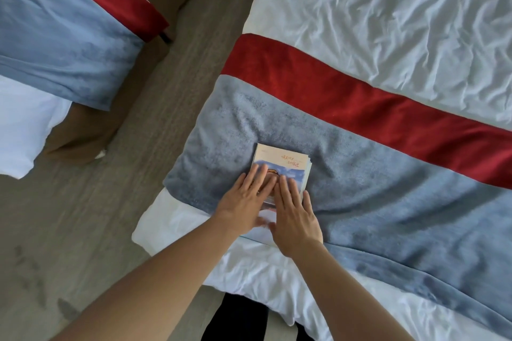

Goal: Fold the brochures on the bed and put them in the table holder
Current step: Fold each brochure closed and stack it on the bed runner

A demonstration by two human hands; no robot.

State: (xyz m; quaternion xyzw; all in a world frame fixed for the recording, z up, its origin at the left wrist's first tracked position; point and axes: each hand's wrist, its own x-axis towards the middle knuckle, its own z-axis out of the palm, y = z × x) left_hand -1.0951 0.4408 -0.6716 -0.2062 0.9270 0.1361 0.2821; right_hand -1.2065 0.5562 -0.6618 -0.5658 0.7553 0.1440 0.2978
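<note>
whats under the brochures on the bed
The brochures lie on the blue-grey blanket, with both hands, left hand and right hand, pressing flat on top. Anything directly beneath the stack is hidden.

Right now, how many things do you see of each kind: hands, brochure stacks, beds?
Hands: 2, left hand and right hand, both flat on the stack
Brochure stacks: 1, brochure stack on the blue runner
Beds: 2, near bed and second bed
Total: 5
</note>
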